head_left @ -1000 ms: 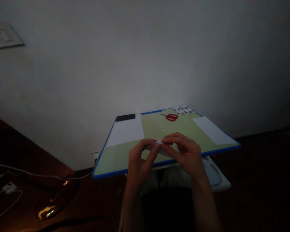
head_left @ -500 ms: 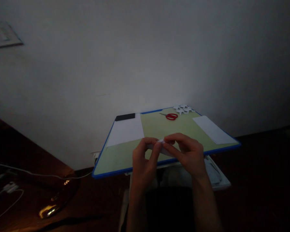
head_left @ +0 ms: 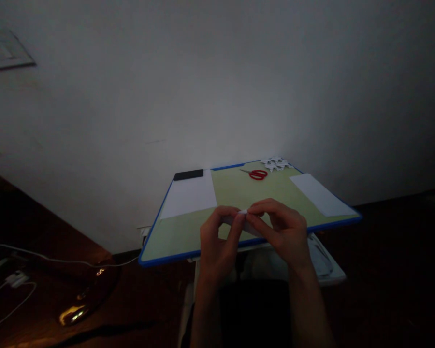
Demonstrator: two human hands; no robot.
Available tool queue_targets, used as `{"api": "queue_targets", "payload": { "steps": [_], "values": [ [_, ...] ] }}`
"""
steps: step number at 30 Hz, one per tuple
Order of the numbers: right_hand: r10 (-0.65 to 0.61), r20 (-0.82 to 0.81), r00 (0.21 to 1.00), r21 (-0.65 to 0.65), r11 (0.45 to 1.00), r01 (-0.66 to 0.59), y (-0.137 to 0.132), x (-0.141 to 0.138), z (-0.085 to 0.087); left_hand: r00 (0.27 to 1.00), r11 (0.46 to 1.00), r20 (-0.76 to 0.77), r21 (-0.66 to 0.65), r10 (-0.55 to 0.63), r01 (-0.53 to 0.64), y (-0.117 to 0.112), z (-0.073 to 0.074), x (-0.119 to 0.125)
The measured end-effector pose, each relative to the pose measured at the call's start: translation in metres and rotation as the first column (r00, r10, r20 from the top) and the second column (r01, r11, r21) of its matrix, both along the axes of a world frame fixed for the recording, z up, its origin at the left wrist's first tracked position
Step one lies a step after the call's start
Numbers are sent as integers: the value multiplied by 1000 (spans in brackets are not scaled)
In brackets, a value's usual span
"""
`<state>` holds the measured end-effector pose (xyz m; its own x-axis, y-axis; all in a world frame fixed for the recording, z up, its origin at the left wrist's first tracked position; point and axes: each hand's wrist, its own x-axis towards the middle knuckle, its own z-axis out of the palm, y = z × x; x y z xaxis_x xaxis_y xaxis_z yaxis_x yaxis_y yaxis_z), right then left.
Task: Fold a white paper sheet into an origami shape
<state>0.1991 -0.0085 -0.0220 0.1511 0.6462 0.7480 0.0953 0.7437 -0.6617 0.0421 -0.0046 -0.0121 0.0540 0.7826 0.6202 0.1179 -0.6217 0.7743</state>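
My left hand (head_left: pixel 217 241) and my right hand (head_left: pixel 282 229) meet over the near edge of a green board with a blue rim (head_left: pixel 174 258). Both pinch a small folded piece of white paper (head_left: pixel 242 212) between thumb and fingertips. Most of the paper is hidden by the fingers. The hands hover just above the board, in front of my lap.
On the board lie a white sheet (head_left: pixel 190 195) at the left, a narrower white sheet (head_left: pixel 321 193) at the right, red scissors (head_left: pixel 256 174), a pile of folded white paper pieces (head_left: pixel 274 164) and a black object (head_left: pixel 187 175). A white cable (head_left: pixel 58 263) runs across the dark floor at left.
My hands have drawn slightly closer together and shifted a little to the right while still pinching the paper. Nothing on the board has moved.
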Motion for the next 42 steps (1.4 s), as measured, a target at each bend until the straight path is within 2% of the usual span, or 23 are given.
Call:
{"api": "queue_targets", "payload": {
  "steps": [8,14,26,33,38,42],
  "values": [
    [-5,17,1000,-34,999,5,-2,-1,1,1000,998,3,54,21,-21,-3,1,2],
    [2,-14,1000,-39,999,-2,-2,0,2,1000,998,13,53,20,-21,-3,-1,5],
    [-31,32,999,-19,999,32,-5,2,4,999,997,-4,61,46,-45,-4,2,6],
    [-48,30,998,-45,998,50,-6,0,6,994,979,-63,189,94,-80,-5,6,5],
    [-24,-49,998,-91,996,20,-10,-4,7,984,948,-104,297,147,-110,-7,10,3],
    [-17,-94,995,-104,995,7,-12,-4,9,981,938,-109,325,163,-120,-9,13,2]
  ]
}}
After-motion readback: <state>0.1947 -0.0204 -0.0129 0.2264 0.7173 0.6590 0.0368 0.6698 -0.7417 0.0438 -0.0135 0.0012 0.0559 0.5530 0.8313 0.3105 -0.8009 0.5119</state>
